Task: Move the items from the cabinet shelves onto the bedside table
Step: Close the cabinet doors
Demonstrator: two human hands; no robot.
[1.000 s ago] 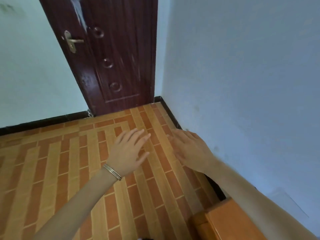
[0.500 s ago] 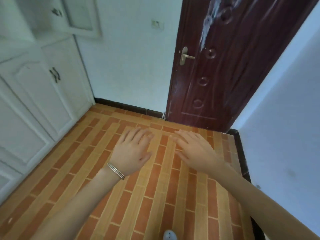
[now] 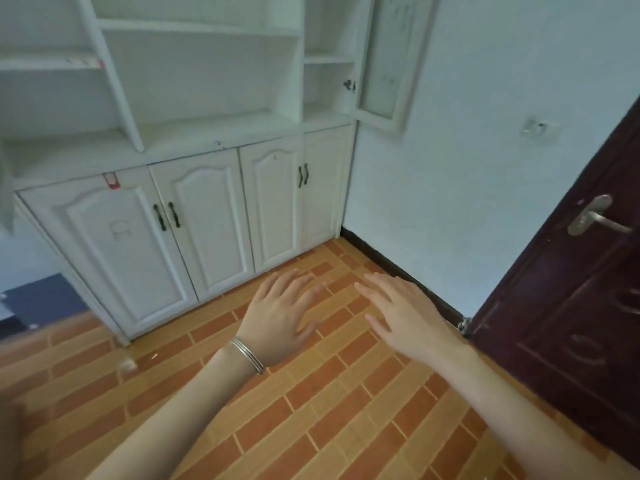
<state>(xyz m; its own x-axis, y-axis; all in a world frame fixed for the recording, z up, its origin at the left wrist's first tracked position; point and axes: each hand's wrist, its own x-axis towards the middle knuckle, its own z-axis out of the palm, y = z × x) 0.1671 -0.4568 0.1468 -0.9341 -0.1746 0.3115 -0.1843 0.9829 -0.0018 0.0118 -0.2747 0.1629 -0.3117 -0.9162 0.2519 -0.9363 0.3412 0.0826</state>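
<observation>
Hovering palms-down, empty left hand [image 3: 280,315] and right hand [image 3: 403,315], fingers spread, short of white cabinet [image 3: 194,188].

cabinet [image 3: 194,140]: white | open shelves above | lower doors closed

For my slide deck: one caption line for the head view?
Both hands, left and right, held open and empty before a white cabinet with bare-looking shelves.

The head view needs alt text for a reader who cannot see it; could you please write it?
Two empty, open hands, left hand with a wrist bangle and right hand, hover over an orange tiled floor facing a white cabinet with open shelves; a dark door stands right.
</observation>
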